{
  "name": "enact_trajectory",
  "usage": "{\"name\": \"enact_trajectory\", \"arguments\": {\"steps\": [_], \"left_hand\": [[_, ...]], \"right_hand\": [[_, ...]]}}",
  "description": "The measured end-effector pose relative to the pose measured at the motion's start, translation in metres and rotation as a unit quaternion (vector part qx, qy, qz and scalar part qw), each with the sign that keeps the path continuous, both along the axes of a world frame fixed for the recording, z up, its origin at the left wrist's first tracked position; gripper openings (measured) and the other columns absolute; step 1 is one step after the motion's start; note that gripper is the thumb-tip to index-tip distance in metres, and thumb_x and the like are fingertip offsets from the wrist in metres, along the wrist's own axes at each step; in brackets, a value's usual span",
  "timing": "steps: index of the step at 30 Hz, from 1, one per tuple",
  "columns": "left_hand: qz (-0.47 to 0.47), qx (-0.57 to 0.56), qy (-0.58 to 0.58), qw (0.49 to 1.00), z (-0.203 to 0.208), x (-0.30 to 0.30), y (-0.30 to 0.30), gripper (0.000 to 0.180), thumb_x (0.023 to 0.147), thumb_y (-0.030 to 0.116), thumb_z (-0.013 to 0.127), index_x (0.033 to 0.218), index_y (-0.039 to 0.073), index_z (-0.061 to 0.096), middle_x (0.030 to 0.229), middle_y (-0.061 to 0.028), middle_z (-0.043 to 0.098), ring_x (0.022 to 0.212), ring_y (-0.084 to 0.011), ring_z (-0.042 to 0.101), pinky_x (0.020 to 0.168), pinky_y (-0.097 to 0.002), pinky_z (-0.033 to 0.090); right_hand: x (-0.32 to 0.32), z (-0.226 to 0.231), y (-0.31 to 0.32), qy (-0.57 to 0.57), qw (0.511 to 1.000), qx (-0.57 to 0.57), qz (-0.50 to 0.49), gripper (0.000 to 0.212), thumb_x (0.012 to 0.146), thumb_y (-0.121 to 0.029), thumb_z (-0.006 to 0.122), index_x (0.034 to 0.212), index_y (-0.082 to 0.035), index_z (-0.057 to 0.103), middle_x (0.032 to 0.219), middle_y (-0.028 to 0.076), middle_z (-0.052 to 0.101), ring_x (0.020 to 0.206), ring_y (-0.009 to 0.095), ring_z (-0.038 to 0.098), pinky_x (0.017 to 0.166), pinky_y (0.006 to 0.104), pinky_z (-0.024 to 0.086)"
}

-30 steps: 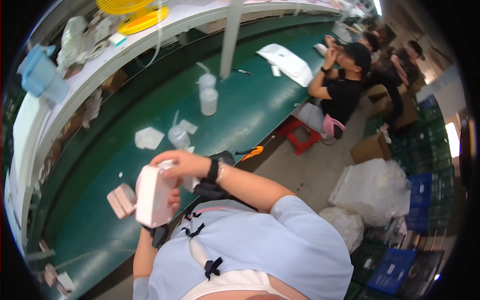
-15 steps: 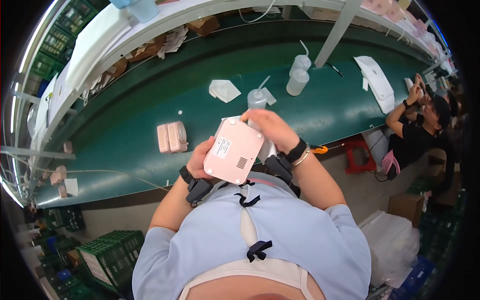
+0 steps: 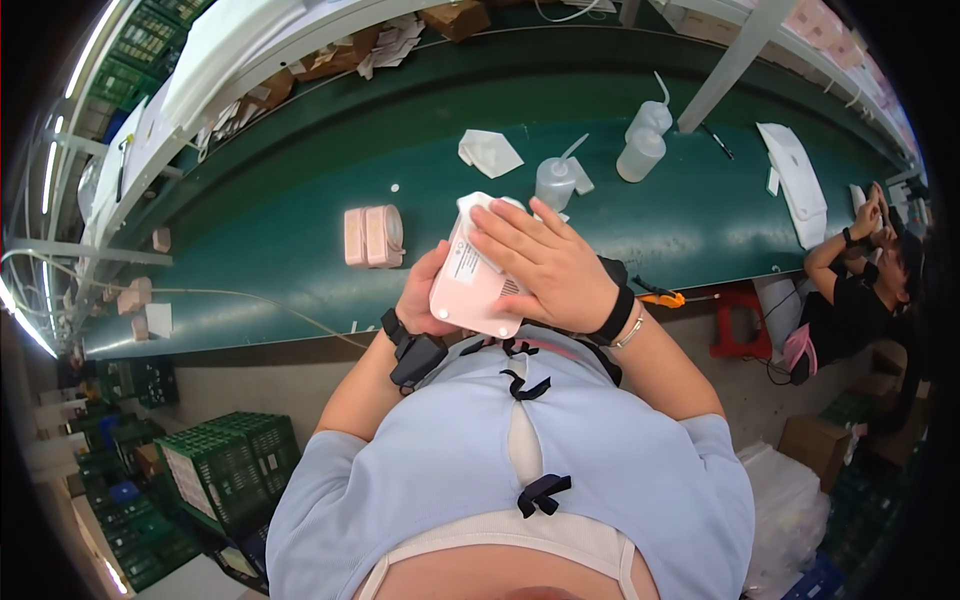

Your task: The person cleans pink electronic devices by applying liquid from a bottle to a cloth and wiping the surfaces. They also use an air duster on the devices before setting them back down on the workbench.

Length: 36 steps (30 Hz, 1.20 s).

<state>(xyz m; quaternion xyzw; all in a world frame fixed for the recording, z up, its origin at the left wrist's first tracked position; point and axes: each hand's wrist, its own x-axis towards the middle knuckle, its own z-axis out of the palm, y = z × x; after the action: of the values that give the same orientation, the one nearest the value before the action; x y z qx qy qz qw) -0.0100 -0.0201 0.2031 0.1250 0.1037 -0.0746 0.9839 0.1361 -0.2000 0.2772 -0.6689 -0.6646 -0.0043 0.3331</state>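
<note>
A pale pink box-shaped device is tilted in front of my body, its underside up, with a white label, vent slots and small round feet. My left hand grips it along its left edge, fingers curled behind. Across the underside lies my right hand, fingers stretched, keeping a white cloth pressed to the surface; most of the cloth is hidden under the palm. Just beyond the device stands a squeeze bottle with a bent spout. Two pink rounded pieces sit together on the green bench to the left.
More squeeze bottles stand farther right on the green bench. A folded white cloth lies at the middle. A long white panel rests near a seated co-worker. Green crates are stacked at lower left.
My right hand has come from the device's far right edge onto its underside, bringing the white cloth over it. The device has tilted. The whole view has shifted, moving the bench things rightward.
</note>
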Motion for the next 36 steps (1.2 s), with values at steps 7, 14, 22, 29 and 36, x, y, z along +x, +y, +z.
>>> {"name": "enact_trajectory", "arguments": {"steps": [7, 14, 22, 29, 36], "left_hand": [[0.005, 0.06, 0.002, 0.998, 0.007, 0.006, 0.005, 0.084, 0.089, 0.063, 0.05, 0.151, 0.009, 0.03, 0.149, -0.0209, 0.039, 0.134, -0.0405, 0.042, 0.109, -0.0536, 0.037], [0.009, 0.071, 0.013, 0.997, 0.015, 0.011, 0.001, 0.098, 0.083, 0.072, 0.052, 0.153, 0.01, 0.023, 0.152, -0.0252, 0.031, 0.138, -0.0445, 0.035, 0.111, -0.0541, 0.036], [0.025, 0.041, -0.045, 0.998, 0.018, 0.017, -0.001, 0.098, 0.081, 0.064, 0.063, 0.152, 0.009, 0.025, 0.152, -0.0243, 0.031, 0.138, -0.0444, 0.034, 0.11, -0.0565, 0.035], [0.074, -0.158, -0.013, 0.985, 0.021, 0.024, -0.009, 0.086, 0.085, 0.053, 0.062, 0.15, 0.007, 0.029, 0.15, -0.0255, 0.028, 0.137, -0.0448, 0.031, 0.11, -0.0597, 0.033], [0.171, -0.338, 0.106, 0.919, 0.021, 0.036, -0.023, 0.082, 0.086, 0.048, 0.058, 0.147, 0.002, 0.029, 0.143, -0.0283, 0.029, 0.131, -0.0436, 0.032, 0.109, -0.0597, 0.034]], "right_hand": [[-0.027, -0.012, -0.012, -0.026, 0.996, -0.064, 0.064, 0.068, 0.088, -0.05, 0.055, 0.143, -0.011, 0.046, 0.151, 0.01, 0.041, 0.141, 0.025, 0.036, 0.116, 0.0418, 0.026], [-0.046, -0.013, 0.015, -0.062, 0.993, 0.001, 0.102, 0.056, 0.085, -0.027, 0.064, 0.137, -0.01, 0.052, 0.144, 0.007, 0.05, 0.135, 0.024, 0.046, 0.112, 0.0407, 0.036], [-0.023, -0.047, -0.073, 0.111, 0.991, 0.069, 0.015, 0.025, 0.075, 0.002, 0.054, 0.097, -0.001, 0.067, 0.108, 0.013, 0.068, 0.105, 0.028, 0.063, 0.097, 0.0394, 0.047], [-0.012, -0.242, -0.211, 0.648, 0.634, -0.067, -0.416, 0.02, 0.092, -0.017, 0.058, 0.095, 0.0, 0.067, 0.088, 0.007, 0.065, 0.082, 0.013, 0.057, 0.074, 0.0302, 0.045], [0.021, -0.381, -0.236, 0.658, 0.585, 0.087, -0.465, 0.035, 0.095, -0.027, 0.063, 0.118, -0.001, 0.059, 0.094, 0.002, 0.065, 0.083, 0.01, 0.056, 0.074, 0.0266, 0.045]]}}
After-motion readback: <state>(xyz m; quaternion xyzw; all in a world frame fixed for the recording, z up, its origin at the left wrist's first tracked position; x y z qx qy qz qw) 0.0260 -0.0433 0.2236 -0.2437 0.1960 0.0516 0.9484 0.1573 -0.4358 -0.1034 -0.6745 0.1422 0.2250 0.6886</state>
